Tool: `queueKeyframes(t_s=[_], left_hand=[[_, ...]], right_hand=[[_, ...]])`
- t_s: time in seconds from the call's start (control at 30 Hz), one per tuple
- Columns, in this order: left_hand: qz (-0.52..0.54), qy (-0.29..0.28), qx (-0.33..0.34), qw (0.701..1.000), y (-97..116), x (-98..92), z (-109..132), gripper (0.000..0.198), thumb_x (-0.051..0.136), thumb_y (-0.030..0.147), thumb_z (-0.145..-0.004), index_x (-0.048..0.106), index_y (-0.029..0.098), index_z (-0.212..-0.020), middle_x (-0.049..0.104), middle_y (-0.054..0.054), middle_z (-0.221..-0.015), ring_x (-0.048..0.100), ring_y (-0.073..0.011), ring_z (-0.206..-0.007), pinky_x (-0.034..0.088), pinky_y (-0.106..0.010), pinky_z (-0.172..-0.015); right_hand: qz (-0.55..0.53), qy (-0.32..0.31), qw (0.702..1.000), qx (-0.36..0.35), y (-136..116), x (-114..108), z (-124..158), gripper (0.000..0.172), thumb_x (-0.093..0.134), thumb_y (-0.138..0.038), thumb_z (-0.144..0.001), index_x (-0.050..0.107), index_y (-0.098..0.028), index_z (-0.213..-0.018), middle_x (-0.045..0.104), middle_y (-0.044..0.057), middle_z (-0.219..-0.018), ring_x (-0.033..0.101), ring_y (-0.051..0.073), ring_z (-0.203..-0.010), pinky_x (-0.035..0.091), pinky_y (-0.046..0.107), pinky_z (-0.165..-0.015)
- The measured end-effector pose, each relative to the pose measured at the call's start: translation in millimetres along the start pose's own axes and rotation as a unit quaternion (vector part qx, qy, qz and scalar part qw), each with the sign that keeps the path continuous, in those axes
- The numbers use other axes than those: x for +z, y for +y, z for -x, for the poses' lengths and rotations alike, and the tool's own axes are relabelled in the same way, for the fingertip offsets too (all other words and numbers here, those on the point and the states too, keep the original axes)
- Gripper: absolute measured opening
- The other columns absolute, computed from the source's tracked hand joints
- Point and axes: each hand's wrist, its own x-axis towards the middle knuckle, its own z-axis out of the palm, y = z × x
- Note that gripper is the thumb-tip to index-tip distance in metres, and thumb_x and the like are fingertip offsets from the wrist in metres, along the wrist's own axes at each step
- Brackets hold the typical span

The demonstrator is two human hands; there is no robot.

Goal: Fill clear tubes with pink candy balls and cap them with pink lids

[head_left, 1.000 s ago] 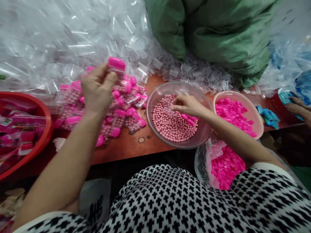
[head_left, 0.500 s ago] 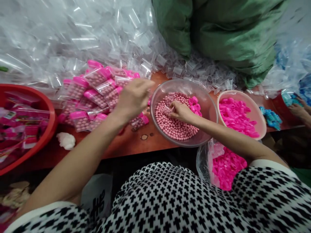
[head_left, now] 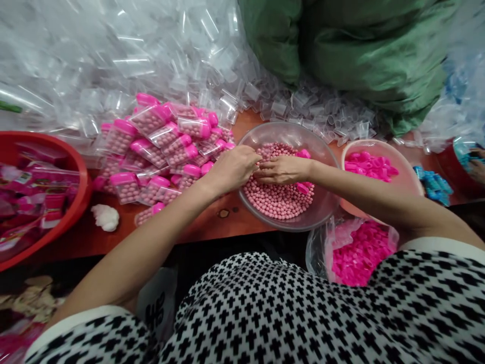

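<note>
My left hand is at the left rim of a clear plastic basin, its fingers closed and what they hold hidden. My right hand meets it over the pink beads, palm down with fingers pressed together; anything under them is out of sight. A few pink caps lie among the beads beside my right wrist. To the left of the basin is a pile of clear containers filled with pink beads and closed with pink caps.
A red basin of pink packets stands left, near a white wad. Pink caps fill a pale bowl and a plastic bag at right. Empty clear tubes and a green sack lie behind. Another person's hand is far right.
My left hand has moved right and down to meet my right hand over the beads. The clear container seen in my right fingers is now hidden. The pale bowl shifted slightly right.
</note>
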Motion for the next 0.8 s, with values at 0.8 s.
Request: queueKeyframes(t_s=[0.8], left_hand=[[0.106, 0.086, 0.002, 0.991, 0.4, 4.4, 4.1, 0.029, 0.056, 0.018, -0.09, 0.077, 0.016, -0.109, 0.078, -0.01, -0.111, 0.071, -0.0271, -0.111, 0.054, -0.044, -0.102]], right_hand=[[-0.487, 0.187, 0.836, 0.171, -46.1, 27.7, 20.2, 0.039, 0.065, -0.022, -0.083, 0.062, -0.014, -0.12, 0.071, 0.008, -0.113, 0.067, 0.019, -0.099, 0.056, 0.035, -0.089]])
